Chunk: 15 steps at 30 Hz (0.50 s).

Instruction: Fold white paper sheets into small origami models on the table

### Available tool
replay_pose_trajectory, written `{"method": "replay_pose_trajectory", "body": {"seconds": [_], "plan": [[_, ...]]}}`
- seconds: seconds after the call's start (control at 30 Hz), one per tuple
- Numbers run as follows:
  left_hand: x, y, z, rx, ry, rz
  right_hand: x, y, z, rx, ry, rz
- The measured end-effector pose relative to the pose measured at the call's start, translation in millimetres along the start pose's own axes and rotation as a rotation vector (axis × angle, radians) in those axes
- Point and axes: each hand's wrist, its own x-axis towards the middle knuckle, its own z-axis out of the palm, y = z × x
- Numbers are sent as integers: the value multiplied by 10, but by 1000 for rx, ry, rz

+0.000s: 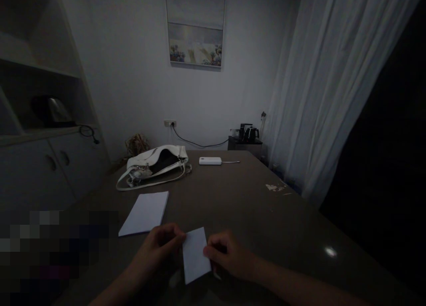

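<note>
A small white sheet of paper, perhaps folded, is held up above the dark table between my two hands. My left hand pinches its upper left edge between thumb and fingertips. On the opposite side, my right hand grips the right edge, thumb in front and the other fingers curled behind. A stack of white paper lies flat on the table, just beyond my left hand.
A white handbag with its strap lies at the far left of the table. Right of it is a white power bank with a short cable. Several pale scraps or worn patches mark the right side.
</note>
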Motion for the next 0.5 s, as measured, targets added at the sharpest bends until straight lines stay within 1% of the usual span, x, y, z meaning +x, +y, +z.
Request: {"method": "replay_pose_trajectory", "body": {"seconds": [0.07, 0.2, 0.37, 0.5], "plan": [[-3, 19, 0, 4, 9, 7, -2, -11, -5, 17, -10, -12], [1, 71, -18, 31, 41, 52, -9, -47, -14, 2, -75, -17], [12, 76, -37, 29, 42, 61, -6, -25, -12, -86, -12, -60], [7, 58, -38, 20, 49, 65, -8, -1, -9, -101, 34, -71]]}}
